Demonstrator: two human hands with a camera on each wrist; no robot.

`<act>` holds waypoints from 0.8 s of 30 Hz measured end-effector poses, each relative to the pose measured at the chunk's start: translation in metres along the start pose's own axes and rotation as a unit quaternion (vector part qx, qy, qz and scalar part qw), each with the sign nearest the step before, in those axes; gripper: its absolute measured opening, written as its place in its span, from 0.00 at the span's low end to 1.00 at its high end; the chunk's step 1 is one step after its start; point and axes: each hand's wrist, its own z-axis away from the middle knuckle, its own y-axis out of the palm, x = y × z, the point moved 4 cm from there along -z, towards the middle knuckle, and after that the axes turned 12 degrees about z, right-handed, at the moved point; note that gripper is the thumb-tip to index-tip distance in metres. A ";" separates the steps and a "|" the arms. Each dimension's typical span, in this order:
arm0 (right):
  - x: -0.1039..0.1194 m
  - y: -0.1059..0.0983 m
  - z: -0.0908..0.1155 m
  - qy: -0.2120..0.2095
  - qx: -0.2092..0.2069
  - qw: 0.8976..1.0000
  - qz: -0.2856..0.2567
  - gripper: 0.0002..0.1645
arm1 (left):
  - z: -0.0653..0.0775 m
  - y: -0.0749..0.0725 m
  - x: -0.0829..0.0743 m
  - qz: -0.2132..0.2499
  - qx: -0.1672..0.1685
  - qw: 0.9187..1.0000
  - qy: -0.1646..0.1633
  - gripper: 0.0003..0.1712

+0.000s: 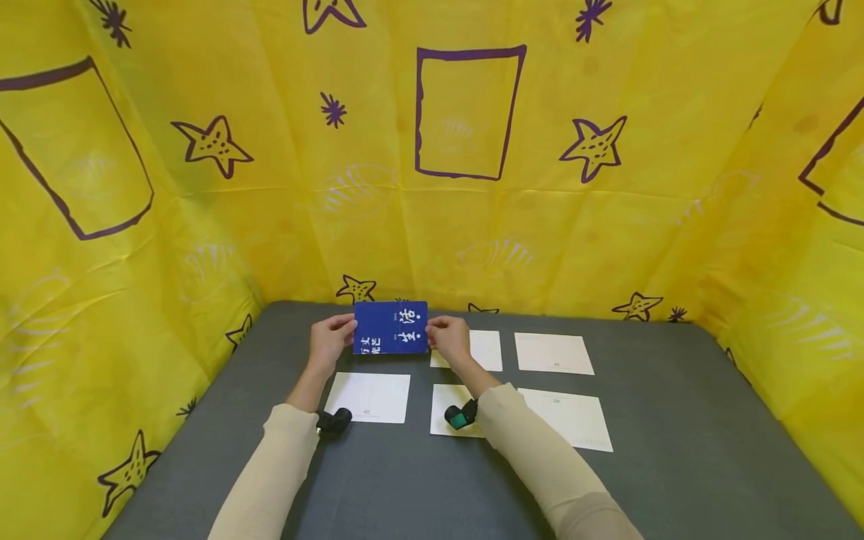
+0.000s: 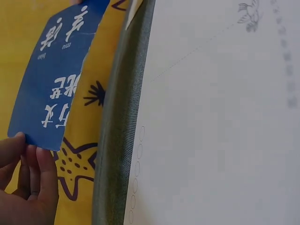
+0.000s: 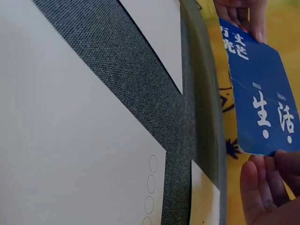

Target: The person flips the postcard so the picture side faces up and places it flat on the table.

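Two hands (image 1: 328, 341) (image 1: 452, 337) raised; card (image 1: 381, 326) pinched

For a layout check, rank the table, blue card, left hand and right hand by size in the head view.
1. Table
2. Blue card
3. Left hand and right hand: too alike to rank

High at the near side, the head camera looks forward and down over the grey table (image 1: 675, 435); both wrist views, tipped sideways, face far from close above white cards (image 2: 211, 117), and all three catch the blue card (image 1: 376, 322)!
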 end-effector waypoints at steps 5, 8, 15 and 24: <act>0.002 0.001 0.000 0.004 -0.003 1.000 0.000 0.07 | -0.002 0.000 -0.002 0.002 -0.018 1.000 0.002 0.16; 0.001 0.002 -0.001 0.006 -0.001 1.000 -0.007 0.06 | -0.002 -0.001 -0.001 0.014 -0.026 1.000 -0.004 0.15; -0.005 0.004 -0.002 0.022 0.005 1.000 -0.002 0.05 | -0.003 -0.001 -0.001 0.026 -0.031 0.999 -0.009 0.15; -0.005 0.006 -0.001 0.020 0.004 1.000 0.001 0.05 | -0.004 -0.003 0.002 -0.011 0.009 1.000 -0.021 0.18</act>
